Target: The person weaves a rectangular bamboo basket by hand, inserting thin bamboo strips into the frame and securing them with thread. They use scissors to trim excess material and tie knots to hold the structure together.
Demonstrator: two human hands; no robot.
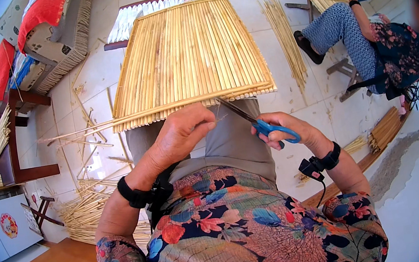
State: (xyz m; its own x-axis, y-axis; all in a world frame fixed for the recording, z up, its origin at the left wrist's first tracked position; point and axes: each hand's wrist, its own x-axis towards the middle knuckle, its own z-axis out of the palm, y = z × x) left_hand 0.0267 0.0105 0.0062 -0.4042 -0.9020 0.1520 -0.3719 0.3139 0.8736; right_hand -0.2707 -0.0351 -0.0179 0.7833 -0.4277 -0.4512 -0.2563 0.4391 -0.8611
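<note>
A panel of straw-coloured reed stalks (182, 54), laid side by side and framed with thin stalks, lies over my knees. Along its near edge run long loose-ended stalks (81, 130) that stick out to the left. My left hand (183, 129) is closed in a pinch at this edge, and a thin thread (219, 112) shows by its fingertips. My right hand (281, 127) grips scissors (276, 130) with blue handles. Their blades point up and left, with the tips at the panel's near edge, close to the thread. The thread's exact hold is partly hidden.
Reed stalks (90, 215) lie heaped on the tiled floor at left, with another bundle (285, 40) at right. Beyond the panel stands a folding stool (145, 14). A seated co-worker (368, 39) is at far right, a sofa (49, 38) at far left.
</note>
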